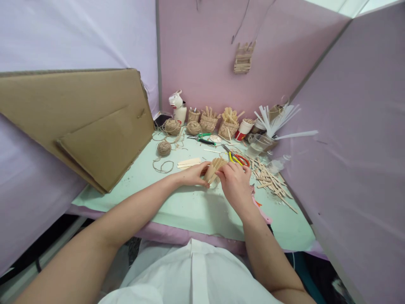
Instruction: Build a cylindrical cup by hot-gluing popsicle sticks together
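A small piece made of upright wooden craft sticks is held tilted just above the table in the middle. My left hand wraps its thumb and fingers around the left side of it. My right hand pinches at its right edge, the fingertips partly hidden behind the knuckles. Left of the piece lie several flat craft sticks. Beyond my right hand are yellow-handled pliers and a red-handled tool. A pink-handled tool shows partly behind my right wrist.
Loose sticks lie heaped on the right of the green tabletop. Twine balls, stick-filled baskets, a paper cup and clear cups stand behind. Cardboard leans left. A small stick rack hangs on the wall.
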Motion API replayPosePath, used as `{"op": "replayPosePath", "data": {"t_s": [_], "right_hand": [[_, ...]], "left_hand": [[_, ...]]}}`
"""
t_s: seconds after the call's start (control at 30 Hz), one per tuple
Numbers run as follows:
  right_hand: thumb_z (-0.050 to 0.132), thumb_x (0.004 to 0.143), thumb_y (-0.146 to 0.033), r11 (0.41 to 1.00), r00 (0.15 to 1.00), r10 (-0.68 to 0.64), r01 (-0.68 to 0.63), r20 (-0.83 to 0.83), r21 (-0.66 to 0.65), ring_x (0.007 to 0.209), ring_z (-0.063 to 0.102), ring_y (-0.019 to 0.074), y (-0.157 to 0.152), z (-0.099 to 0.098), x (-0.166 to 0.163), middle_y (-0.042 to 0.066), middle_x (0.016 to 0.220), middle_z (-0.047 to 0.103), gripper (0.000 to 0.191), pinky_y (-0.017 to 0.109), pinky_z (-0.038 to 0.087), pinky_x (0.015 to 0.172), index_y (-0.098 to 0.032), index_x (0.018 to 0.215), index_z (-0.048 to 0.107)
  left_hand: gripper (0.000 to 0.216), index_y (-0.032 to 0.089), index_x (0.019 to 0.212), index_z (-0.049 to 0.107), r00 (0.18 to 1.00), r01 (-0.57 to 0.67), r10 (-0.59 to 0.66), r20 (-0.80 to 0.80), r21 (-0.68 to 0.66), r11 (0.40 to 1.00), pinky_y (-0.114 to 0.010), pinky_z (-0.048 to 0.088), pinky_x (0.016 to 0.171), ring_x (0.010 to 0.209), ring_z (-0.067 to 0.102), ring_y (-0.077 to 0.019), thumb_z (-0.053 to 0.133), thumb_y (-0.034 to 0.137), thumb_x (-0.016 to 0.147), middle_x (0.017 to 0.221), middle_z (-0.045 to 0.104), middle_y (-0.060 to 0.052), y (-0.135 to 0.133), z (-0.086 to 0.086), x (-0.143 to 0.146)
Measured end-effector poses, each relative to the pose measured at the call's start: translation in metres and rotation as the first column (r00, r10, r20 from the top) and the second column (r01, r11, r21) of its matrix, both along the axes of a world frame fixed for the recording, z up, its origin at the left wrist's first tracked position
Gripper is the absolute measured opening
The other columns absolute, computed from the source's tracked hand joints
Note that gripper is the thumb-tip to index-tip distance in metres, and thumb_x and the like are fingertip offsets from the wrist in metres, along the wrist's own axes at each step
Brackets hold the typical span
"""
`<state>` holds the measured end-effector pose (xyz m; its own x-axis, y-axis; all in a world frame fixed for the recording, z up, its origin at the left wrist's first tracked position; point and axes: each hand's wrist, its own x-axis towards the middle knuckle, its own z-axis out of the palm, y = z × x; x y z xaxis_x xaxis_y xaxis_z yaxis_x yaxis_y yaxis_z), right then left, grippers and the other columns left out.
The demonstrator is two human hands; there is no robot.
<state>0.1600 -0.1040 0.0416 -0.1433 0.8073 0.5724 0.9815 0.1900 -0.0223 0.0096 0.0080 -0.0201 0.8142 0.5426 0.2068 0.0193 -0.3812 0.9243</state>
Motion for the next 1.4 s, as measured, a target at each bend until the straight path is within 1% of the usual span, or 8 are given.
{"op": "replayPosePath", "data": {"t_s": [0.2, 0.47, 0.57, 0.77, 1.07, 1.23, 1.33, 1.4], "right_hand": [[0.053, 0.093, -0.022, 1.0, 1.0, -0.015, 0.015, 0.01, -0.001, 0.083, 0.053, 0.0201, 0.0015, -0.0006, -0.0003, 0.004, 0.084, 0.067, 0.018, 0.035, 0.024, 0.081, -0.019, 0.076, 0.058], [0.055, 0.092, -0.023, 1.0, 1.0, -0.012, 0.012, -0.006, 0.011, 0.083, 0.053, 0.0198, 0.0024, -0.0007, 0.0004, 0.004, 0.082, 0.066, 0.018, 0.035, 0.024, 0.081, -0.019, 0.075, 0.058], [0.055, 0.092, -0.023, 1.0, 1.0, -0.005, 0.005, -0.015, 0.009, 0.083, 0.054, 0.0198, 0.0025, -0.0007, 0.0012, 0.004, 0.082, 0.066, 0.018, 0.035, 0.025, 0.08, -0.019, 0.075, 0.058], [0.054, 0.093, -0.024, 1.0, 1.0, -0.006, 0.006, -0.013, 0.019, 0.082, 0.053, 0.0199, 0.0049, -0.0023, 0.0025, 0.004, 0.081, 0.066, 0.02, 0.035, 0.025, 0.08, -0.019, 0.074, 0.058], [0.055, 0.094, -0.027, 1.0, 1.0, -0.018, 0.018, -0.021, -0.003, 0.084, 0.054, 0.0203, 0.0048, -0.0028, 0.0039, 0.004, 0.083, 0.066, 0.019, 0.035, 0.025, 0.081, -0.019, 0.078, 0.06], [0.055, 0.093, -0.027, 1.0, 0.999, -0.022, 0.021, -0.044, -0.022, 0.087, 0.055, 0.0207, 0.0061, -0.005, 0.0043, 0.004, 0.084, 0.066, 0.017, 0.036, 0.026, 0.082, -0.019, 0.079, 0.061], [0.053, 0.094, -0.028, 1.0, 0.995, 0.005, -0.008, -0.096, -0.028, 0.089, 0.056, 0.0217, 0.0057, -0.0056, 0.0056, 0.004, 0.085, 0.065, 0.019, 0.037, 0.028, 0.084, -0.019, 0.08, 0.061], [0.052, 0.094, -0.033, 0.999, 0.977, 0.035, -0.033, -0.208, 0.016, 0.088, 0.056, 0.0216, 0.0046, -0.0055, 0.008, 0.006, 0.092, 0.064, 0.017, 0.038, 0.032, 0.085, -0.02, 0.09, 0.061]], "left_hand": [[0.075, 0.016, 0.126, 0.048, 0.999, -0.022, 0.022, -0.025, 0.028, 0.999, -0.042, 0.045, 0.096, 0.115, 0.058, -0.0283, 0.078, 0.016, 0.058, 0.123, 0.061, -0.012, 0.0007, -0.0013, 0.0004], [0.058, 0.014, 0.111, 0.056, 0.99, -0.097, 0.11, -0.083, 0.144, 0.985, -0.035, 0.05, 0.081, 0.095, 0.063, -0.0242, 0.078, 0.021, 0.058, 0.104, 0.066, -0.007, 0.001, -0.0019, 0.0002], [0.055, 0.014, 0.109, 0.057, 0.987, -0.101, 0.12, -0.111, 0.16, 0.982, -0.033, 0.05, 0.078, 0.091, 0.062, -0.0227, 0.077, 0.022, 0.059, 0.099, 0.066, -0.004, 0.0007, -0.0011, 0.0002], [0.053, 0.015, 0.106, 0.056, 0.986, -0.105, 0.123, -0.114, 0.158, 0.982, -0.032, 0.049, 0.076, 0.09, 0.062, -0.0221, 0.077, 0.022, 0.058, 0.097, 0.066, -0.004, -0.0007, 0.0003, 0.0008], [0.054, 0.015, 0.11, 0.054, 0.984, -0.084, 0.112, -0.141, 0.188, 0.979, -0.032, 0.049, 0.076, 0.092, 0.061, -0.0224, 0.076, 0.026, 0.062, 0.099, 0.065, -0.004, -0.0006, 0.0007, -0.0001], [0.055, 0.015, 0.11, 0.056, 0.983, -0.104, 0.127, -0.132, 0.167, 0.981, -0.034, 0.05, 0.078, 0.092, 0.062, -0.0232, 0.077, 0.025, 0.06, 0.099, 0.066, -0.005, -0.0012, 0.0005, -0.0004], [0.057, 0.015, 0.11, 0.057, 0.988, -0.109, 0.119, -0.102, 0.092, 0.99, -0.035, 0.05, 0.082, 0.096, 0.063, -0.0245, 0.079, 0.023, 0.058, 0.104, 0.066, -0.006, -0.0027, 0.0019, -0.0002], [0.058, 0.015, 0.112, 0.056, 0.993, -0.09, 0.09, -0.072, 0.007, 0.996, -0.036, 0.05, 0.084, 0.1, 0.063, -0.0252, 0.078, 0.02, 0.059, 0.107, 0.066, -0.008, -0.0037, 0.0043, 0.0004]]}}
